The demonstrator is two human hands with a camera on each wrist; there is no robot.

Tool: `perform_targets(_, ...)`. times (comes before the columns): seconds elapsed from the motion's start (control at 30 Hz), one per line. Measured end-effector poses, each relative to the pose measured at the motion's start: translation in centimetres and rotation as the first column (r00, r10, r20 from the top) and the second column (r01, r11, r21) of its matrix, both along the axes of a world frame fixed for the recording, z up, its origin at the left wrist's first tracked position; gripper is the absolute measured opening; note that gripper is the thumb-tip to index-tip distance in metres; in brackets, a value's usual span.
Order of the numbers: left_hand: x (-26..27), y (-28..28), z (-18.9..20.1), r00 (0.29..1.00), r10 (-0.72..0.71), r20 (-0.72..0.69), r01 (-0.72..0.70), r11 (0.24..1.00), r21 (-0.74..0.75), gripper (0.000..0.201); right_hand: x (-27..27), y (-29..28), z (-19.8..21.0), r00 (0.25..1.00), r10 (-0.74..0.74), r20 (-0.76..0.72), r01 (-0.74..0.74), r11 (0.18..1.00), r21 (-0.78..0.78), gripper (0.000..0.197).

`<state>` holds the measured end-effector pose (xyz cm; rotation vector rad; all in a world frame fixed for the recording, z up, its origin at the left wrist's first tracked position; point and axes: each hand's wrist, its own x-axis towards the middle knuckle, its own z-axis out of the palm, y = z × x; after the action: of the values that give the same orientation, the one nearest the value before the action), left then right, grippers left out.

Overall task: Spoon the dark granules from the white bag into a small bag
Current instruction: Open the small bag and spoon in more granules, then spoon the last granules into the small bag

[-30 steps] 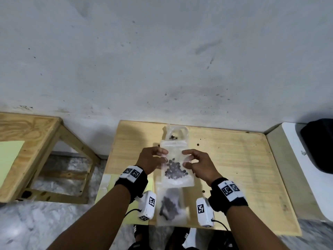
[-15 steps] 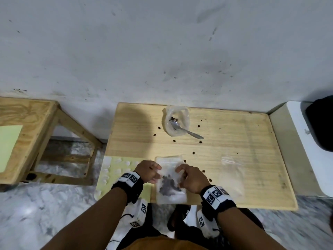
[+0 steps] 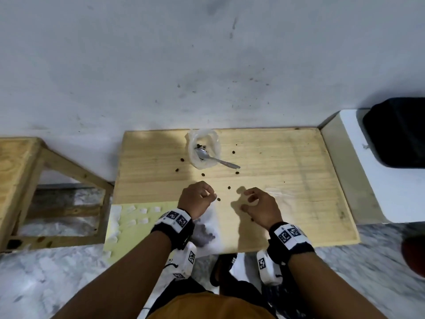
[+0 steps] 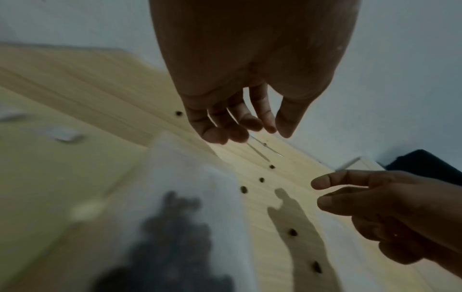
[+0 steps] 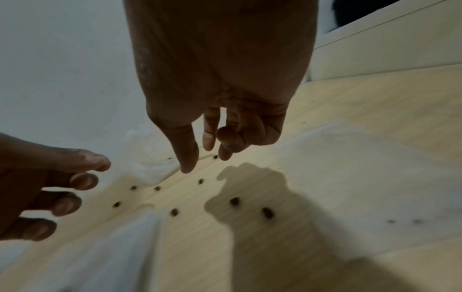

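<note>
The small clear bag (image 3: 208, 234) with dark granules lies flat at the near edge of the wooden table (image 3: 287, 162), partly under my left wrist. My left hand (image 3: 208, 195) hovers just beyond it, fingers loosely curled and holding nothing; the left wrist view shows the fingers (image 4: 240, 126) hanging free above the bag (image 4: 190, 189). My right hand (image 3: 249, 200) floats to its right, also loose and bare (image 5: 210, 146). The white bag (image 3: 203, 148) stands at the table's far side with the spoon (image 3: 216, 159) resting in it. An empty small bag (image 3: 279, 192) lies right of my right hand.
Loose granules (image 3: 228, 187) are scattered over the table. A yellow sheet (image 3: 124, 236) with white scraps lies off the left edge, a wooden stool (image 3: 20, 171) beyond it. A white unit (image 3: 377, 187) carrying a black object (image 3: 400, 134) is at the right. The wall is close behind.
Both hands brought the filled small bag down from in front of me to the near table edge, let go of it, and moved apart above the table.
</note>
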<state>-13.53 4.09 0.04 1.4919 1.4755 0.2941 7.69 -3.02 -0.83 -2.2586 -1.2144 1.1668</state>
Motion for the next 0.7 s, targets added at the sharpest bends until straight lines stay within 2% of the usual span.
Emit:
perform_targets(0.1, 4.6, -0.4, -0.4, 0.993, -0.044, 0.11, 0.06, 0.988, -0.144, 0.015, 4.1, -1.3, -0.3, 0.988, -0.143, 0.058, 0.144, 0.989, -0.026, 0.037)
perform_targets(0.23, 10.5, -1.2, -1.4, 0.981, -0.071, 0.183, 0.134, 0.923, -0.36, 0.013, 8.6, -3.7, -1.1, 0.947, -0.29, 0.141, 0.302, 0.951, -0.068, 0.062)
perform_targets(0.3, 12.6, -1.6, -2.0, 0.98, -0.081, 0.184, 0.153, 0.894, -0.422, 0.013, 9.7, -4.6, -1.8, 0.942, -0.296, 0.159, 0.316, 0.941, -0.12, 0.077)
perform_targets(0.4, 15.6, -2.3, -2.9, 0.983, -0.1, 0.155, 0.159, 0.885, -0.438, 0.014, 10.9, -5.8, -2.6, 0.942, -0.274, 0.195, 0.31, 0.931, -0.192, 0.093)
perform_targets(0.47, 16.8, -2.6, -3.4, 0.986, -0.113, 0.121, 0.154, 0.894, -0.421, 0.011, 10.9, -6.1, -2.8, 0.949, -0.219, 0.229, 0.272, 0.934, -0.233, 0.093)
perform_targets(0.57, 18.3, -3.0, -4.1, 0.993, -0.083, 0.079, 0.108, 0.91, -0.4, 0.015, 10.9, -6.0, -3.0, 0.949, -0.156, 0.273, 0.227, 0.941, -0.253, 0.081)
perform_targets(0.7, 19.0, -3.2, -4.7, 0.998, 0.037, 0.06, -0.01, 0.919, -0.394, 0.016, 10.8, -5.4, -3.3, 0.952, -0.207, 0.225, 0.257, 0.94, -0.222, 0.061)
